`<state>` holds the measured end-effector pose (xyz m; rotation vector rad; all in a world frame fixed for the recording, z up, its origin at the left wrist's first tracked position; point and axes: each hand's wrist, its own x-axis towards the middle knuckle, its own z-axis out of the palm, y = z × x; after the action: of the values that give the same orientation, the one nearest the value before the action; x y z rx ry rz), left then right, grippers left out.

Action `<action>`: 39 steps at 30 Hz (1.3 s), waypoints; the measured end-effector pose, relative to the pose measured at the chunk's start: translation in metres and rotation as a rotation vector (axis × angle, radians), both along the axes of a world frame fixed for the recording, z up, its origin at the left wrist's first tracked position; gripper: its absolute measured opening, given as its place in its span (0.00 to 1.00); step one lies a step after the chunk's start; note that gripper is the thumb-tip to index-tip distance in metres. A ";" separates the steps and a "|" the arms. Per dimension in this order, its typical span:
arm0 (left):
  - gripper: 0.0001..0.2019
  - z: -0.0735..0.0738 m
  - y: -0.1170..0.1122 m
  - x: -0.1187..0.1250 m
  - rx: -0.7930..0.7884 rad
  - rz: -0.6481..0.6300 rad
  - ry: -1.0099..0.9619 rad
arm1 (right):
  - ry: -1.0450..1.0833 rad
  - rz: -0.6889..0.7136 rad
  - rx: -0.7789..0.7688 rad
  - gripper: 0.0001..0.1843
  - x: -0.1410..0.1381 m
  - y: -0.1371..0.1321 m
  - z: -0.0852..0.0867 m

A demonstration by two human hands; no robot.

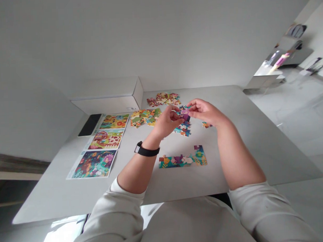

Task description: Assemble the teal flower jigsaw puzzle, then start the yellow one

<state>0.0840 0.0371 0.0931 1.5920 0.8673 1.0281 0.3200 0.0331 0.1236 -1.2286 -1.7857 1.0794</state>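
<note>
My left hand (167, 121), with a black band on its wrist, and my right hand (205, 111) are raised above the grey table (257, 138). Both pinch small jigsaw pieces (185, 113) between them, purple and teal, fingertip to fingertip. Below the hands lies a small heap of loose pieces (183, 129). A joined strip of puzzle (182, 159) with a white animal lies nearer to me. One stray piece (206, 125) peeks out under my right wrist.
Two more piles of pieces lie further back, a yellow-green pile (145, 117) and a reddish pile (164, 98). A sheet of three reference pictures (102, 146) lies at left, beside a black phone (90, 124). A white box (110, 96) stands at the back left.
</note>
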 end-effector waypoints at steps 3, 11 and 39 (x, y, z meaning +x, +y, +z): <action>0.21 -0.003 -0.001 0.001 0.031 -0.003 0.034 | -0.001 -0.002 0.008 0.25 0.000 0.000 -0.001; 0.20 -0.012 -0.003 0.005 0.063 -0.054 0.161 | -0.090 0.037 -0.007 0.19 0.001 0.003 -0.005; 0.25 -0.002 -0.048 0.012 0.509 -0.491 0.839 | -0.366 0.155 -0.282 0.17 0.049 -0.030 -0.083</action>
<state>0.0958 -0.0108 0.0909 2.5860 0.6915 0.1923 0.3694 0.0035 0.0405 -1.5577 -2.0813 1.2937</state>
